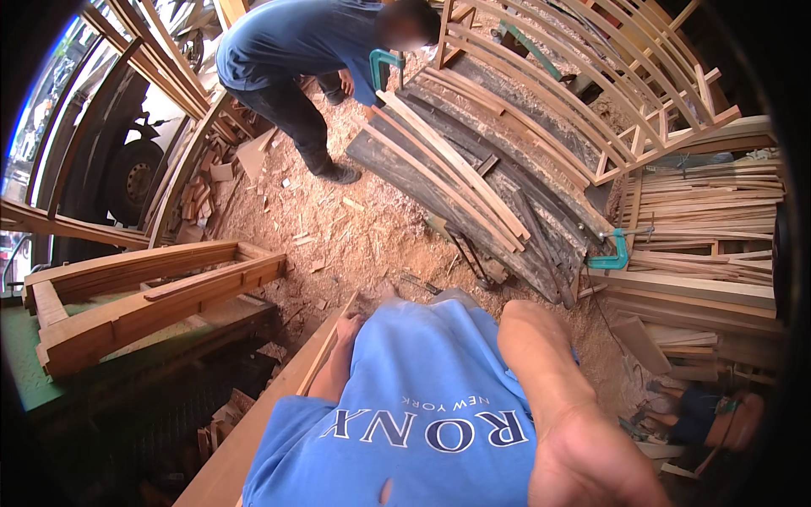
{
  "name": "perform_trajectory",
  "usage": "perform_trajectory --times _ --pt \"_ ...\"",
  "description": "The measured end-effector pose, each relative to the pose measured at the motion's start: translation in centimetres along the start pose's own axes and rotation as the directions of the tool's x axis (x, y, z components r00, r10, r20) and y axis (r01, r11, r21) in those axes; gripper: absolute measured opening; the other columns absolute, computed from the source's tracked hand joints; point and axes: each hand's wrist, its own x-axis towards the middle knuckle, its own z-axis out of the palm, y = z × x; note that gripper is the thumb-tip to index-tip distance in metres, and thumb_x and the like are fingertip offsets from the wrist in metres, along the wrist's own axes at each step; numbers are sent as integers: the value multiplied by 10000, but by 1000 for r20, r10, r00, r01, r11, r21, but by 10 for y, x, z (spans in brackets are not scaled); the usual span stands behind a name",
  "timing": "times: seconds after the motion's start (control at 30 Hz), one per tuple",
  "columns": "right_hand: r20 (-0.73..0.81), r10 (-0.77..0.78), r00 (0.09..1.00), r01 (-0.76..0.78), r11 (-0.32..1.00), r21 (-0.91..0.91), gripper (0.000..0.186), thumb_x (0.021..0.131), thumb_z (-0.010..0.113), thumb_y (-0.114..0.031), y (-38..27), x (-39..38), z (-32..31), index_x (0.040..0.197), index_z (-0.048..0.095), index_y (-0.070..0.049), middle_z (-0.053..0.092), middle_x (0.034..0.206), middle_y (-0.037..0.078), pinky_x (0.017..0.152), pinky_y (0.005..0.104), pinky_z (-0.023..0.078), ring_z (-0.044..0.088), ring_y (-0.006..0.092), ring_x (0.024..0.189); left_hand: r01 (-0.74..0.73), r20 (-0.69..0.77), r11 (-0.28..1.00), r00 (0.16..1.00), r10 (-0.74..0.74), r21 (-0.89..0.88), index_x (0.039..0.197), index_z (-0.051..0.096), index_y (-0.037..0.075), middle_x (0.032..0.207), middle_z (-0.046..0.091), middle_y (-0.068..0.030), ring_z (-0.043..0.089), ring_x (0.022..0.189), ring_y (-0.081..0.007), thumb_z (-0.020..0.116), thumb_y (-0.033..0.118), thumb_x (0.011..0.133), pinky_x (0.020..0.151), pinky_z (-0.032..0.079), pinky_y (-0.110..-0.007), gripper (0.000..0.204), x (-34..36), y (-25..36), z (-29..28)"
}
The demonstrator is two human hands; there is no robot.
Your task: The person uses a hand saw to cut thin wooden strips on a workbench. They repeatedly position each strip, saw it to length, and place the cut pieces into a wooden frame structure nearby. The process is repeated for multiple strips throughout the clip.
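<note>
My left hand, left of my blue shirt, is closed around a thin wooden strip. The strip slants from near my hand down to the lower edge, alongside a wider wooden board. My right arm is bent, bringing my right hand up close at the lower right. Its palm and wrist show, but the fingers are cut off by the frame, so what they hold, if anything, is hidden.
Ahead, a co-worker bends beside a dark workbench bearing wooden strips and teal clamps. A slatted wooden frame stands far right, stacked lumber below it. Left is a wooden frame. Sawdust covers the floor.
</note>
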Motion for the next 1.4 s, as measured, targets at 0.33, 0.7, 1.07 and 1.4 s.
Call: perform_trajectory --times 0.33,0.7,1.07,1.4 --pt "129 -142 981 180 916 -358 437 832 634 -24 -31 38 -59 1257 542 20 523 1320 144 1087 379 414 488 283 1246 16 21 985 1000 -20 170 1116 706 7 1023 734 -158 695 970 -229 718 373 811 869 518 -326 477 -26 -63 48" --pt "175 -336 925 377 867 -327 463 814 662 -105 -93 127 -154 1267 575 -64 605 1201 60 986 348 449 556 210 1142 -46 127 909 992 -8 415 1015 749 23 936 743 -134 699 893 -196 743 342 792 821 528 -331 389 -47 -52 106" --pt "194 975 106 -536 220 -815 260 885 618 -147 -206 -31 -304 1133 670 -90 685 1023 78 820 356 522 648 213 932 -170 155 906 981 118 388 1035 745 22 910 742 -153 708 861 -215 657 233 801 798 534 -332 327 -56 0 134" --pt "-84 134 -987 -30 -678 -735 791 857 576 -669 -382 -272 -411 1424 508 -120 489 1464 148 1117 421 369 463 331 1343 -359 345 799 916 204 482 1041 746 53 948 741 -111 694 877 -206 722 368 791 773 541 -344 403 -33 16 137"
